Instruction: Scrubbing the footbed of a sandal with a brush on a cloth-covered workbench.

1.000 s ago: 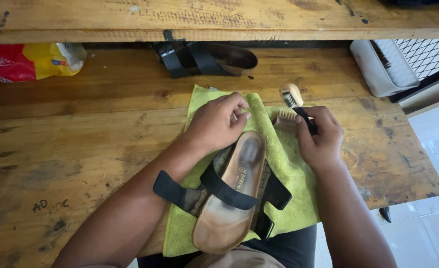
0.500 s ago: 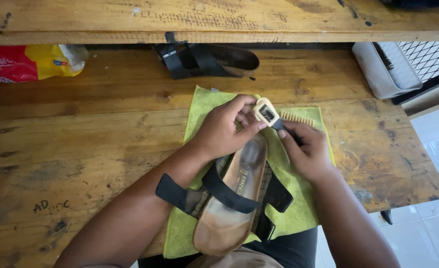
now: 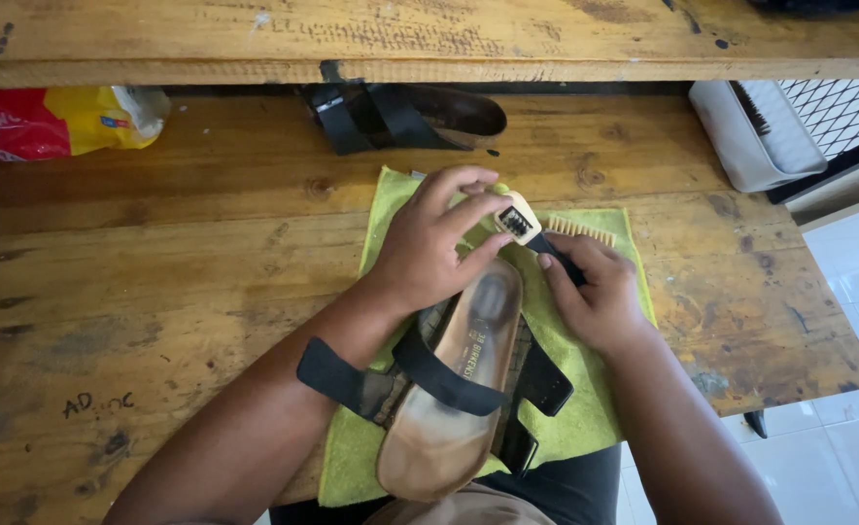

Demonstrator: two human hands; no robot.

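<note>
A brown sandal (image 3: 454, 389) with black straps lies sole-bed up on a lime-green cloth (image 3: 585, 389) on the wooden table (image 3: 157, 253). My left hand (image 3: 429, 243) rests at the sandal's toe end, its fingers touching the pale head of a small brush (image 3: 519, 222). My right hand (image 3: 595, 287) grips that brush's black handle just right of the toe. A second pale brush (image 3: 580, 229) lies on the cloth behind my right hand.
A second black-strapped sandal (image 3: 405, 112) sits at the back under a wooden shelf (image 3: 429, 39). A red and yellow bag (image 3: 55, 119) lies at the back left. A white bin (image 3: 755, 131) and a wire mesh stand at the right; white floor tiles show beyond the table edge.
My right hand brought the small brush from the cloth's far right edge leftward to the sandal's toe. My left hand's fingers rose to meet the brush head.
</note>
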